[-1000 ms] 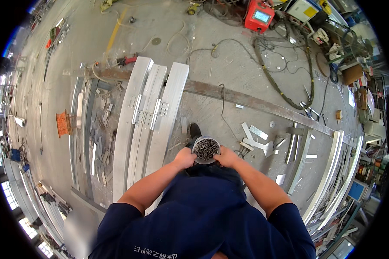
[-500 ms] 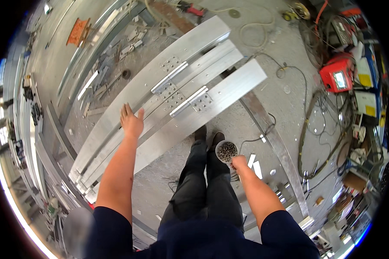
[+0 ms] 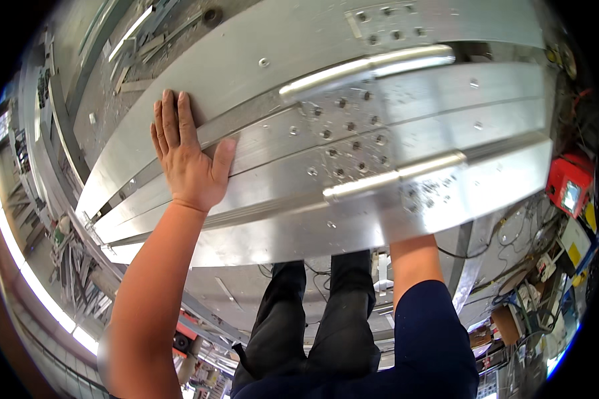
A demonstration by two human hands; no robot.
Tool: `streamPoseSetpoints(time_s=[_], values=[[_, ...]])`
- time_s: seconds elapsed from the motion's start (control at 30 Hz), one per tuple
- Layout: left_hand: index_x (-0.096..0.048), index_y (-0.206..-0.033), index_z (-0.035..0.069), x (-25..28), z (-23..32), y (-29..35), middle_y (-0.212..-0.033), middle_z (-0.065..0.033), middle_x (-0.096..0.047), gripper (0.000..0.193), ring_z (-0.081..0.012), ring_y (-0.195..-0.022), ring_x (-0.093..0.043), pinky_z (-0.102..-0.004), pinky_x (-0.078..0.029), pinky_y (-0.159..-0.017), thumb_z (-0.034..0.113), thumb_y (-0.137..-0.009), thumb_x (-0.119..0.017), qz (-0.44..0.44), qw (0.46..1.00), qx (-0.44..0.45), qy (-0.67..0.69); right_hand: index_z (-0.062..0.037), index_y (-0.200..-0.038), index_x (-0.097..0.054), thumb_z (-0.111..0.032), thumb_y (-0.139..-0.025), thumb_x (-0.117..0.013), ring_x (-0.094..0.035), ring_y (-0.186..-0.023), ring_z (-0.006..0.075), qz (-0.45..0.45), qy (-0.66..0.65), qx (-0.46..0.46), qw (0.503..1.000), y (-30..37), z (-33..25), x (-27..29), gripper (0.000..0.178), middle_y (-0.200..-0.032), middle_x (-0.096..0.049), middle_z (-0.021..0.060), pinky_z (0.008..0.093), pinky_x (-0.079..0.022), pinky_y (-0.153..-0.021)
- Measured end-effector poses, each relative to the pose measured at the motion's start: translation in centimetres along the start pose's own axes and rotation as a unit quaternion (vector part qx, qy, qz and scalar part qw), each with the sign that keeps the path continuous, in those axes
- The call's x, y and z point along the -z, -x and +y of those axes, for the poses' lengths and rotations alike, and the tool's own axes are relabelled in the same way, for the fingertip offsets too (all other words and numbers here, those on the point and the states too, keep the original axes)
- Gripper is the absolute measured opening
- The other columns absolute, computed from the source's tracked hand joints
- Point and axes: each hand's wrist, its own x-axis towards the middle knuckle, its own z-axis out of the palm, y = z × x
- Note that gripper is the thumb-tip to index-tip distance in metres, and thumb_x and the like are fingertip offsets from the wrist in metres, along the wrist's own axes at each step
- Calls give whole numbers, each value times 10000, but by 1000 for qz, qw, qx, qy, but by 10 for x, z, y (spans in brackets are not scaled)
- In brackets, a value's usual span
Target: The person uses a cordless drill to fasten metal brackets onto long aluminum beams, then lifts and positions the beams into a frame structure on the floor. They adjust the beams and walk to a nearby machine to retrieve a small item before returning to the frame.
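Note:
Long brushed-metal panels (image 3: 259, 246), tapering to the left, stretch across the view in front of me. Two bright barrel hinges (image 3: 373, 66) join them, and screw heads (image 3: 339, 103) dot the plates around these. My left hand (image 3: 192, 169) lies on the panels left of the hinges, fingers stretched and thumb apart, holding nothing. My right forearm (image 3: 416, 263) passes beneath the near panel's edge, below the nearer hinge. That panel hides my right hand and anything it holds; the cup of screws seen earlier is out of sight.
Metal profiles (image 3: 66, 133) and offcuts lie along the left side. A red machine (image 3: 571, 183) with a small screen stands at the right, among cables and clutter. A cable (image 3: 472, 253) runs over the floor under the panels' right part. My legs (image 3: 343, 312) stand close to the near edge.
The view is much closer to the panels. My right hand, earlier holding a cup of screws beside my legs, has gone under the near panel. My left hand now rests flatter on the metal.

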Motion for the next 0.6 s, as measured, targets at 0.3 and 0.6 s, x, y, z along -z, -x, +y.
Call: streamPoseSetpoints(time_s=[0.3,0.6], values=[[-280,-1477,-53,3,-11,-1,-1528,-272,-267,923,-449,-1429,-216,-508,-133,-1168,618,-877,-484,3,1000,-14,2,-106,-1167,-548,-181,-861,-681,-573,-936,216,-9,87,27,996,-37,-3,-33,342,-1065,-591,69,407,-496,-779],[-292,-1487,5,11,2,-2,-1551,-220,-251,900,-412,-1451,-182,-521,-111,-1174,575,-848,-570,-15,999,29,-13,-118,-1324,-472,-165,-857,-704,-537,-1123,211,-281,164,-12,946,104,46,8,524,-1257,-542,57,415,-496,-892]])
